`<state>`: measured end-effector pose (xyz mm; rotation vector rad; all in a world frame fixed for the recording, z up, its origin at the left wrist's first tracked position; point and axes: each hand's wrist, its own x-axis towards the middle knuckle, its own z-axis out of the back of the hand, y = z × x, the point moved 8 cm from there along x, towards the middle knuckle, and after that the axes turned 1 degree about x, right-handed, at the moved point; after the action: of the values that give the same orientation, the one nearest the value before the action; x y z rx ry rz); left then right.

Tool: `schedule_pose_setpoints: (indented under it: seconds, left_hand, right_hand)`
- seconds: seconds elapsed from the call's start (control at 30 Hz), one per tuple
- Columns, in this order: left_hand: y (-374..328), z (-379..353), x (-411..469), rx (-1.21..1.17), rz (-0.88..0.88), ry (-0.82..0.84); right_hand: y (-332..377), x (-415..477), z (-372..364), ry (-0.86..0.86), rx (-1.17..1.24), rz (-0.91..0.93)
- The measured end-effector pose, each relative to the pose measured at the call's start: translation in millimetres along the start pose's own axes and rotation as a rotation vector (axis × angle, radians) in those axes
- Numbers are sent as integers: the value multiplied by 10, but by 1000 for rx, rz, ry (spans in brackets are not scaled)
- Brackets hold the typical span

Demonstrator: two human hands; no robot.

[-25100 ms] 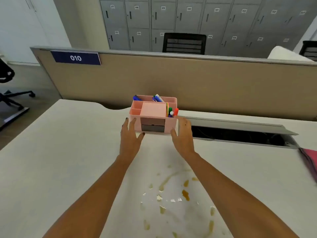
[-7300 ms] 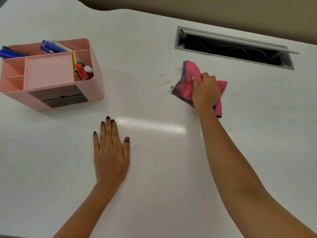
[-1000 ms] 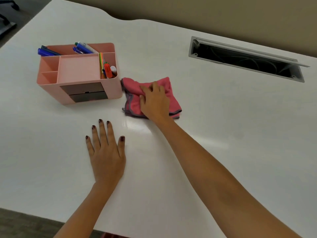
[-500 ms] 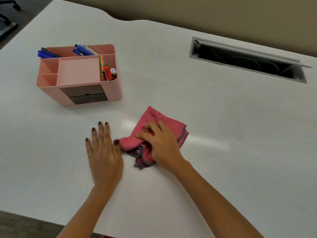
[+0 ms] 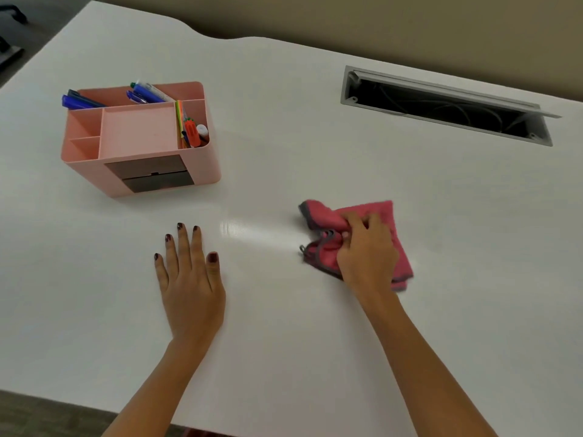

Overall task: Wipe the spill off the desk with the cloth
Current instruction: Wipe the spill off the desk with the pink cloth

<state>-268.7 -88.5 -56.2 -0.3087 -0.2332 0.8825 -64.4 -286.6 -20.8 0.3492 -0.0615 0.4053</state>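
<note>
No writing is legible anywhere on the white surface (image 5: 284, 137) in front of you. Your right hand (image 5: 367, 252) presses on the pink cloth (image 5: 377, 212), its fingers (image 5: 355, 220) curled and pinching a bunched fold at the cloth's left edge. The cloth lies crumpled right of centre; its long axis runs from the far left corner toward the near right corner, with grey trim showing along the near edge. Your left hand (image 5: 192, 282) rests flat well to the left, fingers spread slightly, palm down, holding nothing. A pink desk organiser (image 5: 138, 140) with blue pens (image 5: 80, 102) and an orange marker (image 5: 191, 134) stands at far left, well apart from the cloth. A grey cable tray (image 5: 441, 105), its lid open, lies at far right. A glossy streak (image 5: 255, 231) lies between your hands
</note>
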Motion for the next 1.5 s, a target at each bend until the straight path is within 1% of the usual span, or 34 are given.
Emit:
schedule_pose_setpoints:
  seconds: [0.07,0.17,0.23,0.37,0.4,0.47,0.53,0.6,0.67,0.77,0.83,0.9,1.0,1.17,1.27,1.37,1.5]
  left_hand:
    - [5,0,-2,8,-2,-2]
    - [12,-14,0,13,-6,-5]
    - [13,-16,7,13,-4,-11]
    - [20,-11,14,17,2,-22]
    - [23,-9,12,18,1,-22]
    - [26,-10,7,17,1,-15]
    - [24,-13,5,8,2,-8]
    - [12,-8,0,4,-3,-8]
    - [6,0,-5,6,-5,-10]
    - [2,3,-8,3,-3,-6]
    - [-8,6,-5,2,-3,-6]
    - [-14,5,-5,8,-4,-2]
    - [-7,-4,-7,18,-3,4]
    - [0,-19,1,32,-2,9]
    - [3,-15,3,43,0,8]
    - [-13,-19,-1,46,-6,13]
    - [-24,0,-14,37,-7,7]
  right_hand:
    - [83,-80,0,-17,-10,-115]
    - [401,-258,-34,-41,-9,-152]
    - [699,-380,-105,-34,-6,-88]
    - [1188,-600,-312,33,78,201]
    - [1202,-604,-329,46,107,239]
    - [1085,-543,-313,32,141,238]
    - [844,-434,-246,-33,110,177]
    - [510,-302,-138,-126,58,71]
    - [110,-178,-23,-202,19,-56]
    - [-488,-46,113,-257,9,-277]
    - [-683,-15,158,-284,29,-375]
    - [-652,-34,146,-284,6,-413]
    - [-299,-149,83,-253,-23,-357]
    - [504,-552,-129,-165,-6,-38]
    - [669,-638,-191,-119,56,85]
    - [508,-530,-148,-119,102,73]
    - [-53,-285,15,-229,62,-109]
